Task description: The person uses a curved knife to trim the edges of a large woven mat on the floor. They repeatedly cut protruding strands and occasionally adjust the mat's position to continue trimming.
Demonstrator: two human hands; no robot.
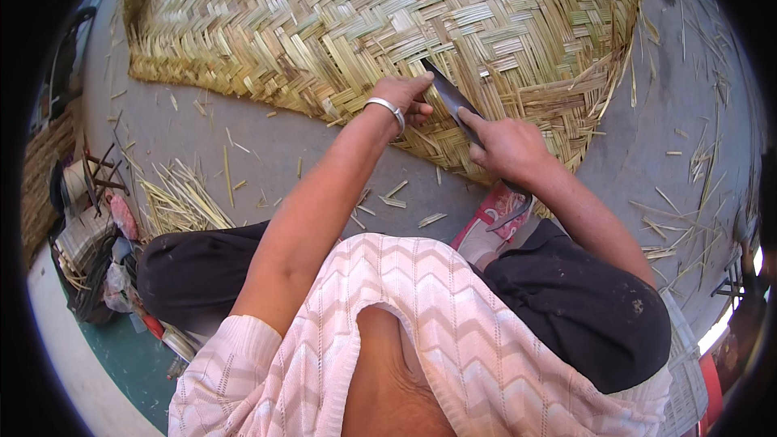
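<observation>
A large woven mat [364, 24] of pale split cane lies spread on the grey floor [243, 154], and everything else sits in relation to it. At the mat's near edge, the left hand [402, 97] is curled with its fingers pressed down on the weave, a silver bangle [387, 109] around its wrist; it pinches or steadies the strips just beside a dark knife blade [449, 97]. The right hand [506, 146] is closed around the knife's handle, index finger stretched along the back of the blade, whose tip points up into the mat's weave right next to the left hand's fingertips. Below the mat's edge, under the right wrist, a red-and-white shoe [490, 222] shows on the person's foot, which rests against the mat's frayed border. The person sits with dark trousers [583, 299] and a pink-and-white zigzag top [437, 332] (the lap fills the lower part of the view). On the floor short of the mat, left of the left forearm, lies a loose bundle of cut cane strips [178, 198], with smaller offcuts [396, 194] scattered between it and the shoe. Farther left of the mat, at the floor's edge, stands a cluttered heap of tools and bags [93, 226]. To the right of the mat, thin slivers [688, 194] lie strewn over the floor.
</observation>
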